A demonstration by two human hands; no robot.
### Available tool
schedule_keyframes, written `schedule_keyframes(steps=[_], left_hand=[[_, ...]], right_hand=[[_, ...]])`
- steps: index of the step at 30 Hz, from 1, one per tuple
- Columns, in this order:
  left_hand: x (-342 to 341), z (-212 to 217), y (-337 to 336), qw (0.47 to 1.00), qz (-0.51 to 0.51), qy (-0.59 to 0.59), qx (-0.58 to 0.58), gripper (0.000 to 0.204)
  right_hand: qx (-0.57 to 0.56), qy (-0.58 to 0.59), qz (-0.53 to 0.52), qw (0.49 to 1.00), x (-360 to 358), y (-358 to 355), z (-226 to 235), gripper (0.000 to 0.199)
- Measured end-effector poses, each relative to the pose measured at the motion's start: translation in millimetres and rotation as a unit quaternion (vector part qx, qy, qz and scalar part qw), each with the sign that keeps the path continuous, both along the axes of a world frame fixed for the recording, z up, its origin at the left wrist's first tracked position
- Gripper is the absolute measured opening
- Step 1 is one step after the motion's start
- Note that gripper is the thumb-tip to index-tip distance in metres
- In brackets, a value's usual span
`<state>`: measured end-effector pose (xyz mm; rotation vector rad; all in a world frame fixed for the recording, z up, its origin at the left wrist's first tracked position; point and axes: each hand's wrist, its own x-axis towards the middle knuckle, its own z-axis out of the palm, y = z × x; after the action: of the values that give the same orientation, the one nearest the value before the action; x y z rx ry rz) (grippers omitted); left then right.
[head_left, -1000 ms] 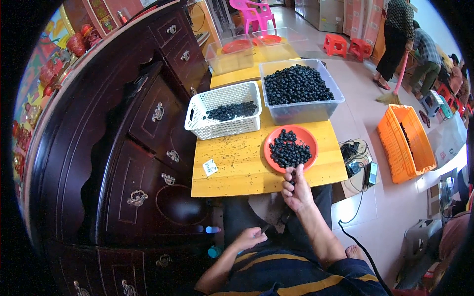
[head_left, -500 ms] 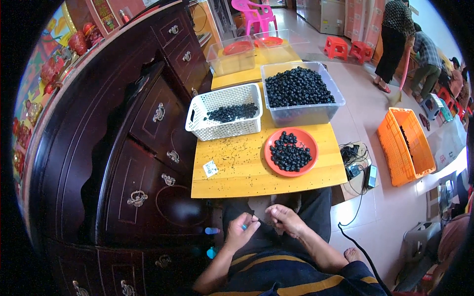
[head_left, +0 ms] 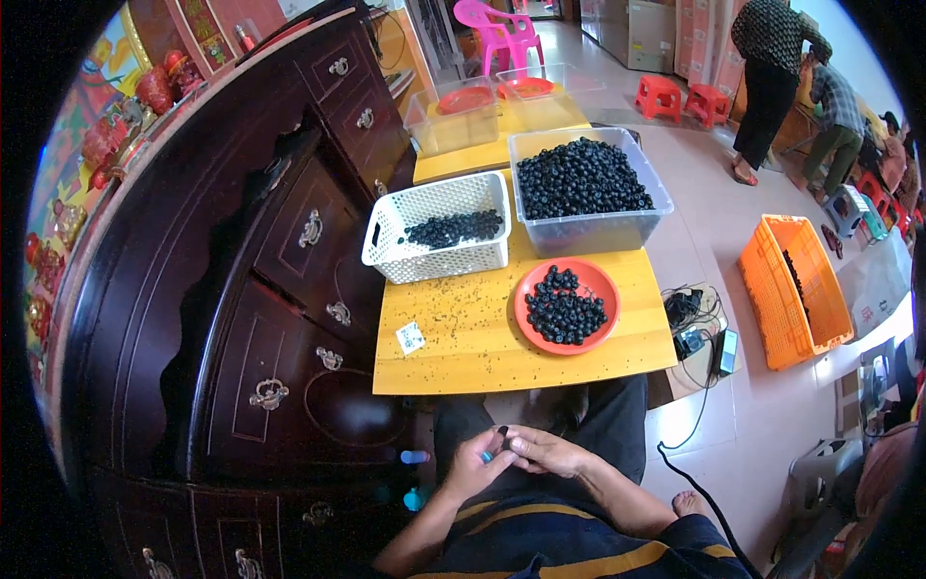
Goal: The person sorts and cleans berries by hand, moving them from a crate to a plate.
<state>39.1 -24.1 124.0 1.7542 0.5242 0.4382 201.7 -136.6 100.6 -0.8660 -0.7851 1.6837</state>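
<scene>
Above my lap, my left hand and my right hand meet with bent, closed fingers. At the left fingertips shows a small dark thing, too small to name. A blue-green bit shows at the left hand's fingers. My right thumb and fingers press against the left fingertips; whatever lies between them is hidden. On the yellow table ahead, a red plate holds small black round pieces, like berries or beads. More fill a clear plastic bin, and a thin layer lies in a white perforated basket.
Dark crumbs and a white printed card lie on the yellow table. A dark wooden cabinet lines the left. At right stand an orange crate and cables on the floor. Other people bend at the far right.
My right hand has moved left and closed against my left hand; they were slightly apart before. In the background, the standing person has bent forward, and the broom no longer shows.
</scene>
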Motion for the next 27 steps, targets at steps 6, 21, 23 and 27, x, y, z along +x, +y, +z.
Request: schedule_keyframes(steps=[6, 21, 23, 27], left_hand=[[5.7, 8.0, -2.0, 0.999, -0.016, 0.029, -0.005, 0.016], [15.5, -11.2, -16.8, 0.991, 0.066, 0.055, 0.102, 0.027], [16.9, -12.3, -17.4, 0.992, 0.069, 0.053, 0.096, 0.026], [19.0, -5.4, -16.0, 0.995, 0.1, -0.006, 0.003, 0.021]], right_hand=[[-0.037, -0.078, -0.111, 0.99, -14.5, 3.7, -11.8, 0.06], [0.014, -0.173, -0.203, 0.964, -22.0, 7.7, -40.9, 0.043], [0.012, -0.137, -0.207, 0.969, -21.7, 7.6, -44.2, 0.043], [-0.062, -0.013, -0.161, 0.985, -12.3, 7.9, -16.3, 0.041]])
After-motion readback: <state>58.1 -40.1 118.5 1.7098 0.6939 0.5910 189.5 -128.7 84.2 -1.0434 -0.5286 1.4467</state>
